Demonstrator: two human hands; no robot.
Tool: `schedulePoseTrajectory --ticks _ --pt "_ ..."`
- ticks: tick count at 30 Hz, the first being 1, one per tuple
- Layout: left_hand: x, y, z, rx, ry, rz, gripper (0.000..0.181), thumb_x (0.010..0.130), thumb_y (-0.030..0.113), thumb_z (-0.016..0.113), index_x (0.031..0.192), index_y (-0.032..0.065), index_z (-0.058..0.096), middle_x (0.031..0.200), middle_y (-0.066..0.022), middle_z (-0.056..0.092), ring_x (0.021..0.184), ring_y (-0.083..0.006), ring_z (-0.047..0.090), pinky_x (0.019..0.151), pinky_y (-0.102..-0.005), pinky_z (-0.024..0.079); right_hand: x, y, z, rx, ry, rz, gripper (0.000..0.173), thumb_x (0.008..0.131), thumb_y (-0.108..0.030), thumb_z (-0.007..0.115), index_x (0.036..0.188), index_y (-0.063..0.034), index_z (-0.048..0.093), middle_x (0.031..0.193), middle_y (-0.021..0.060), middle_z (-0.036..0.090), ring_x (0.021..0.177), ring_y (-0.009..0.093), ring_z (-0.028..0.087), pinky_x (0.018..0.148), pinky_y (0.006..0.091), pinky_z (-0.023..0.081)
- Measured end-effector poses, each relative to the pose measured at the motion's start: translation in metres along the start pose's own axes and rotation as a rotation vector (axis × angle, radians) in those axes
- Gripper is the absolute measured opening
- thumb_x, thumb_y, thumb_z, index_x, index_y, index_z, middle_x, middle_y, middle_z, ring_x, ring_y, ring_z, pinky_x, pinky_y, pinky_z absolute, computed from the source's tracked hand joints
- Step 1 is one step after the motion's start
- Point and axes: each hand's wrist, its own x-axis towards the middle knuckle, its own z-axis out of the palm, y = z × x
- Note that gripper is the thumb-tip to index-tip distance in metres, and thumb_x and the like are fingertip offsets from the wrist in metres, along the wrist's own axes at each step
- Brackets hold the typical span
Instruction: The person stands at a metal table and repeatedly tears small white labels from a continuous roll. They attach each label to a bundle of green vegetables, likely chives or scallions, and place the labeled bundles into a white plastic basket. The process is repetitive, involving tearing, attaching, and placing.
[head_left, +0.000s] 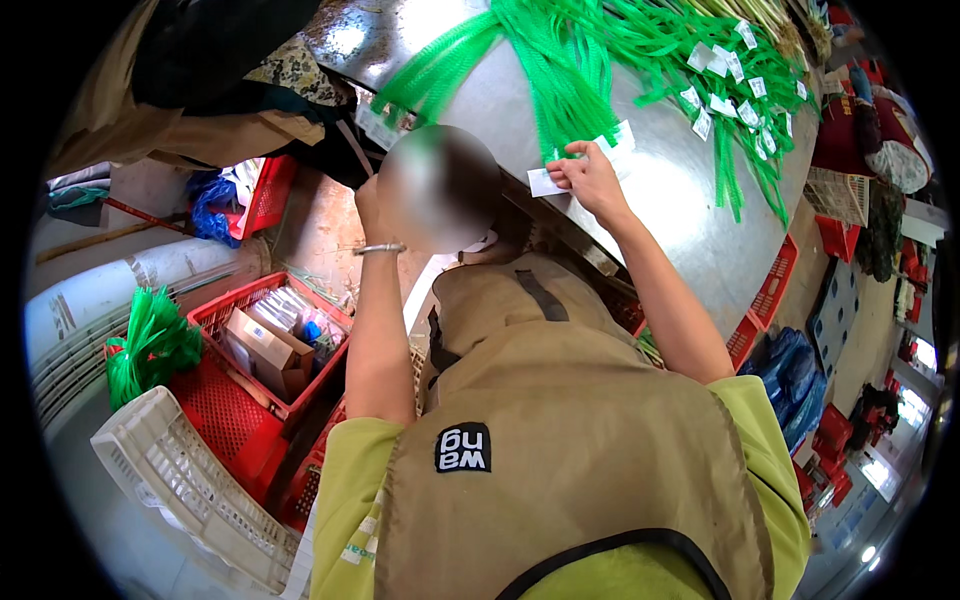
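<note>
My right hand (589, 180) is at the near edge of a metal table (667, 202), its fingertips on a white paper label (546, 182). Right beside it lies the lower end of a bundle of green mesh sleeves (566, 105), with more white paper (624, 139) behind my fingers. My left hand (367, 206) is raised left of the table edge, above a metal bracelet (379, 248) on the wrist. A blurred round patch covers its fingers, so what they hold is hidden. Green mesh strips (442, 71) hang over the table's left edge close by.
Labelled green mesh sleeves (735, 112) pile up at the table's far right, near stalks with roots (765, 22). Another person's apron (202, 142) fills the upper left. At lower left stand a red crate (206, 315) holding a cardboard box (259, 349), and a white crate (187, 487).
</note>
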Motion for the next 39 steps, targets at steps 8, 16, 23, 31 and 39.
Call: schedulePoseTrajectory --ticks 8,16,23,31,39 --pt "-0.045 -0.014 0.02 -0.752 -0.481 -0.303 0.021 0.088 0.015 0.056 0.102 -0.001 0.061 0.096 -0.0055 0.063 0.085 -0.0137 0.06 0.074 -0.0263 0.049 -0.068 -0.031 0.051 0.088 -0.51 -0.275 0.028 0.08 0.0 0.063 0.1 -0.0046 0.044 0.097 0.0048 0.058 0.084 0.009 0.054 0.072 0.022 0.044" --pt "-0.068 0.014 0.031 -0.47 -0.475 -0.136 0.016 0.087 0.008 0.056 0.099 -0.0021 0.061 0.095 -0.0069 0.062 0.084 -0.0128 0.06 0.072 -0.0264 0.05 -0.073 -0.026 0.044 0.044 -0.381 -0.179 0.014 0.082 -0.002 0.063 0.086 -0.0035 0.05 0.077 -0.003 0.056 0.07 0.004 0.051 0.061 0.0192 0.041" --pt "-0.066 0.003 0.056 -0.465 -0.404 -0.202 0.02 0.088 0.01 0.055 0.101 -0.0039 0.062 0.096 -0.0078 0.063 0.083 -0.0131 0.061 0.073 -0.0246 0.05 -0.075 -0.007 0.024 0.041 -0.279 -0.187 0.019 0.081 -0.004 0.065 0.1 0.0003 0.062 0.08 -0.0023 0.061 0.072 0.004 0.055 0.063 0.0189 0.045" --pt "-0.072 0.016 0.077 -0.495 -0.419 -0.215 0.022 0.088 0.011 0.055 0.102 -0.0048 0.062 0.095 -0.0095 0.063 0.082 -0.0144 0.062 0.074 -0.0262 0.05 -0.073 0.009 0.008 0.205 -0.251 -0.08 0.013 0.081 -0.003 0.064 0.094 0.0014 0.064 0.079 -0.0007 0.062 0.068 0.004 0.055 0.06 0.0185 0.044" --pt "-0.082 0.028 0.094 -0.546 -0.367 -0.367 0.021 0.087 0.009 0.056 0.101 -0.0053 0.062 0.094 -0.0103 0.064 0.08 -0.0152 0.062 0.071 -0.0267 0.051 -0.073 0.013 0.001 0.197 -0.192 -0.125 0.015 0.082 -0.001 0.062 0.097 0.002 0.062 0.081 0.0013 0.063 0.069 0.005 0.056 0.06 0.0194 0.045"
